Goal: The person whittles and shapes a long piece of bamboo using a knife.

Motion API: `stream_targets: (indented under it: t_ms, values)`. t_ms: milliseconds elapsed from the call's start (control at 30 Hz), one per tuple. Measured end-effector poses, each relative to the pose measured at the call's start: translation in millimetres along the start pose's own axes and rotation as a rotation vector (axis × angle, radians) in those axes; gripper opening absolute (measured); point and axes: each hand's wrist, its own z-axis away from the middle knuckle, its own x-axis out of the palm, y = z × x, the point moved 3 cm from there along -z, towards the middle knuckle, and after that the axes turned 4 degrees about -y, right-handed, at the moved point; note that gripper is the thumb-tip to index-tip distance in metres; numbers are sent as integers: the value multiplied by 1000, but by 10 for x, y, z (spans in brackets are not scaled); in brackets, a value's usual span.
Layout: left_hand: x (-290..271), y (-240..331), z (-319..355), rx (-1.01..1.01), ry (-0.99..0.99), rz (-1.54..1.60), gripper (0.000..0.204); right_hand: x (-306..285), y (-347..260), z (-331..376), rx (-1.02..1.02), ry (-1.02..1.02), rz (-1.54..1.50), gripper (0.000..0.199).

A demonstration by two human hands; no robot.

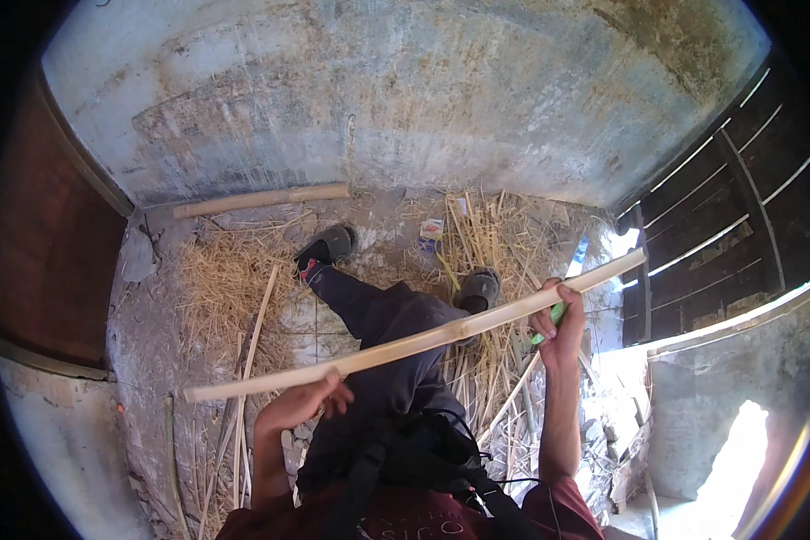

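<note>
A long, pale bamboo strip (pixel 423 340) slants across in front of me, its right end higher in the picture. My left hand (pixel 308 402) is at its left part, thumb against the strip and fingers loosely curled below. Farther right, my right hand (pixel 562 326) is closed around a green handle (pixel 549 326), with the strip pinched at its fingertips. Beyond the strip, in line with that handle, a shiny blade (pixel 578 257) points away from me, so it looks like a knife. Part of the handle is hidden by my fingers.
Shavings (pixel 234 279) pile up left of my outstretched legs; split strips (pixel 486 243) lie to the right. A bamboo pole (pixel 261 200) rests along the stained wall (pixel 405 117). A small packet (pixel 431 234) lies between my dark shoes. Dark slats (pixel 720 216) stand at right.
</note>
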Motion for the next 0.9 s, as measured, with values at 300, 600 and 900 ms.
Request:
stream_targets:
  t_ms: [300, 600, 900]
  values:
    - [388, 986, 418, 439, -271, -399, 30, -50, 0, 1, 28, 97, 27, 26]
    - [676, 1108, -682, 809, 392, -789, 67, 122, 212, 21, 111, 62, 185, 29]
    - [928, 924, -1065, 588, 116, -929, 57, 183, 141, 17, 54, 52, 226, 35]
